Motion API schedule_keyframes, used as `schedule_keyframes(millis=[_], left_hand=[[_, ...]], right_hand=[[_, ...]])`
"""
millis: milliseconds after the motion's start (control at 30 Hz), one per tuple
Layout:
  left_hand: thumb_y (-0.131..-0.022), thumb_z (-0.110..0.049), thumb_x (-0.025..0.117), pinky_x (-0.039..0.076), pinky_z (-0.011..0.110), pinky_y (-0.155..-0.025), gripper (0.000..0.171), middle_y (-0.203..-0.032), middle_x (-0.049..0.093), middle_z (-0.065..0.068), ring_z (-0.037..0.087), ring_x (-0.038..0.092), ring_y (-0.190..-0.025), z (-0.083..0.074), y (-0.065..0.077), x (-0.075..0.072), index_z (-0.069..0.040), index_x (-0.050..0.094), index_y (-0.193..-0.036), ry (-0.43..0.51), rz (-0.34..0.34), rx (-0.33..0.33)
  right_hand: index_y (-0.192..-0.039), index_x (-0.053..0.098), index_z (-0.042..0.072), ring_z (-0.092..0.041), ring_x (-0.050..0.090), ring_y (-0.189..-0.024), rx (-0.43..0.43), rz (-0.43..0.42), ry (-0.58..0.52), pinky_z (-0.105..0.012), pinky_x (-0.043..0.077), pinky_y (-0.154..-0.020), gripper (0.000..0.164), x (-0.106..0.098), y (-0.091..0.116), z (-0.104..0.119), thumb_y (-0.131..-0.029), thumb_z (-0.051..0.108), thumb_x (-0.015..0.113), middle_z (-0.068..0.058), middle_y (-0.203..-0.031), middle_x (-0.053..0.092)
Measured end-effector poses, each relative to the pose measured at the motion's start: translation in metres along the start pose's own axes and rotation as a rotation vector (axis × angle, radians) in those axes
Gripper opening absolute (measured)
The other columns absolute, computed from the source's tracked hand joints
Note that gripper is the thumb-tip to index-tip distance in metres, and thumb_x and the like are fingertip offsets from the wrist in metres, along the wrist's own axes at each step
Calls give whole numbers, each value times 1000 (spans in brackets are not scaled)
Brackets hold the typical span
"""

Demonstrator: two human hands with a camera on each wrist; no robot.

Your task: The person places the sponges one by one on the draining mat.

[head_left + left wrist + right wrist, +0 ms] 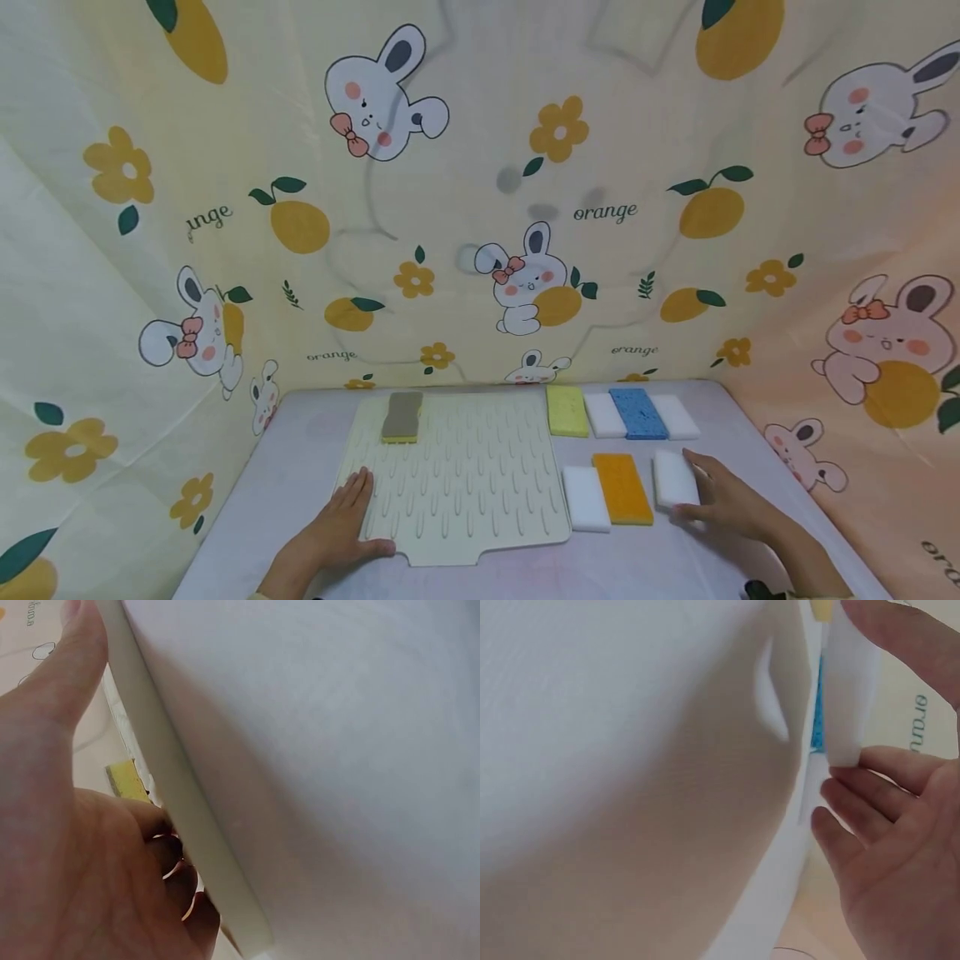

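Note:
A cream drying mat (457,546) with rows of raised ridges lies on the table. My left hand (330,525) rests on its left edge, fingers straight over the surface and thumb near the front corner. Toward the mat's back left stands a grey-and-yellow sponge (402,415). On the right, my right hand (723,498) pinches a white sponge (672,481) between the thumb and the fingers. The right wrist view shows this white sponge (849,697) edge-on, gripped at its two ends.
Beside the mat, a white sponge (586,498) and an orange sponge (624,490) lie side by side. Behind them is a row with a yellow-green sponge (567,412), two white ones and a blue sponge (637,414). A printed curtain (465,167) encloses the table's back and sides.

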State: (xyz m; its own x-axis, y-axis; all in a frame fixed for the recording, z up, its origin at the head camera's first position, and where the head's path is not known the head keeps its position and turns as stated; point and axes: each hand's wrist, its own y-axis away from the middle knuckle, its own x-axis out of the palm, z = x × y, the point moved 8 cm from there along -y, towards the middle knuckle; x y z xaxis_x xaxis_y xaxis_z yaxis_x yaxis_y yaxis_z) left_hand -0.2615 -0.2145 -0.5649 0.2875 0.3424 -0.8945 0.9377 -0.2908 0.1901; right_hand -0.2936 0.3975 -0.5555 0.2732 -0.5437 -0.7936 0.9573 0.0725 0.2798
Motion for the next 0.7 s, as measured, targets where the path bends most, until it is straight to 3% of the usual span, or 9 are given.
schedule_keyframes(millis=[267, 700], left_hand=[[-82, -66, 84, 19, 63, -131, 130, -173, 18, 34, 49, 17, -162, -2, 1, -2, 14, 22, -164, 3, 1, -5], [-82, -66, 84, 20, 63, -130, 130, -173, 18, 35, 50, 18, -162, 0, -1, 0, 15, 23, -163, 6, 7, -2]], right_hand=[[-166, 20, -6, -68, 24, -146, -95, -107, 19, -84, 29, -109, 125, -12, 4, 23, -84, 58, 88, -43, -165, 19], [-167, 25, -2, -64, 31, -146, -172, -134, -17, -84, 35, -109, 118, 1, -1, 62, -85, 55, 89, -40, -166, 24]])
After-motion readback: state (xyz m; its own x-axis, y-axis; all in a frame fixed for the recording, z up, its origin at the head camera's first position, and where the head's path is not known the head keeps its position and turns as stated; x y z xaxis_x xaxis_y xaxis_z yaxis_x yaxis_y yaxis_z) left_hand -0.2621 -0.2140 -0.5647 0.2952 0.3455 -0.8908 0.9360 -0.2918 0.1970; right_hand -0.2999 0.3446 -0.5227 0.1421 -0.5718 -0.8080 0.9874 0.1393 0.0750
